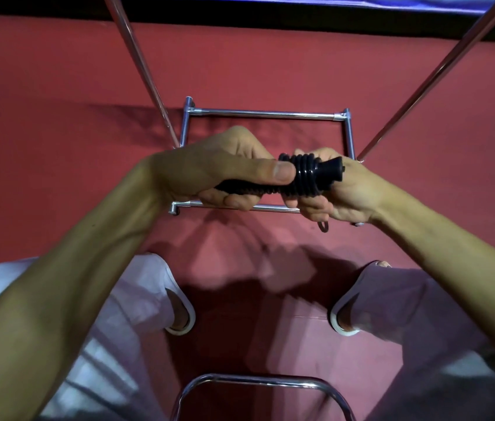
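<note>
A black ribbed rubber piece (307,177), with a thin corrugated stem and a wider bellows end, is held level in front of me with both hands. My left hand (218,168) grips the thin stem, thumb lying along its top. My right hand (340,189) is curled round the wide bellows end, and its fingers hide the far side. Both hands hover above a chrome rectangular frame (264,114) lying on the red floor.
Two chrome rods (143,71) (440,71) rise diagonally from the frame's far corners toward the top of the view. A curved chrome tube (258,380) sits near the bottom edge between my knees. My feet in white sandals (184,314) rest on the red floor (42,132).
</note>
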A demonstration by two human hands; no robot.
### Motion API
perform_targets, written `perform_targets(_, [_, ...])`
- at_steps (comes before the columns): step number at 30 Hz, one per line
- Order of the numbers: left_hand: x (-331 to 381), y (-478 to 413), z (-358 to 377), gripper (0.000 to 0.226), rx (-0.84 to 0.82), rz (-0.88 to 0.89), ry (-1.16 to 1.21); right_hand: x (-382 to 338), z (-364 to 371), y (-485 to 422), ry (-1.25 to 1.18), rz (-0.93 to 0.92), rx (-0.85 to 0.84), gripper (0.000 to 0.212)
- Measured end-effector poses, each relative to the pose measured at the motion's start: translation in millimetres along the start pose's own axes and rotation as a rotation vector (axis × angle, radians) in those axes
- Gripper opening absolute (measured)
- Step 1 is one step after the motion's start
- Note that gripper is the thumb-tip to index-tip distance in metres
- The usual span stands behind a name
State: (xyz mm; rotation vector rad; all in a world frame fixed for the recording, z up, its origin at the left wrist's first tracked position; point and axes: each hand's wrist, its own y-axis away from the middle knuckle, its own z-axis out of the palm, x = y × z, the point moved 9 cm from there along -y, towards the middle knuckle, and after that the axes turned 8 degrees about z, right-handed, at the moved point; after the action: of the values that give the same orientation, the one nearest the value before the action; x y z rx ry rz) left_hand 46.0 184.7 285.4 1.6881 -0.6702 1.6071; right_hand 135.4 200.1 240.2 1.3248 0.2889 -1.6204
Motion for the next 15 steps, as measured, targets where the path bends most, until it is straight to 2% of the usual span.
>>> perform_targets(3, [8,-2,-3,0.038,0.101,0.032,-0.119,20,-1,-8,-0.068,0.129,-0.032,0.050])
perform_targets(5, [6,-1,-7,0.048,0.202,0.011,-0.219,36,2,-13,-0.168,0.214,-0.020,0.055])
perform_targets(7, [1,-1,-11,0.053,0.291,-0.008,-0.351,48,6,-18,-0.282,0.243,0.015,0.042])
perform_targets(9, [-3,0,-19,0.046,0.395,-0.017,-0.503,60,4,-22,-0.334,0.266,0.067,0.029])
perform_targets(10, [-5,1,-23,0.042,0.458,-0.029,-0.559,65,3,-24,-0.354,0.285,0.088,0.029])
perform_targets(12, [-8,5,-28,0.052,0.538,-0.048,-0.592,72,2,-27,-0.424,0.333,0.106,0.028])
perform_targets(14, [-6,7,-27,0.060,0.551,-0.020,-0.629,77,2,-26,-0.519,0.378,0.118,0.033])
perform_targets(15, [-3,7,-25,0.057,0.542,0.009,-0.671,76,4,-25,-0.560,0.390,0.118,0.033])
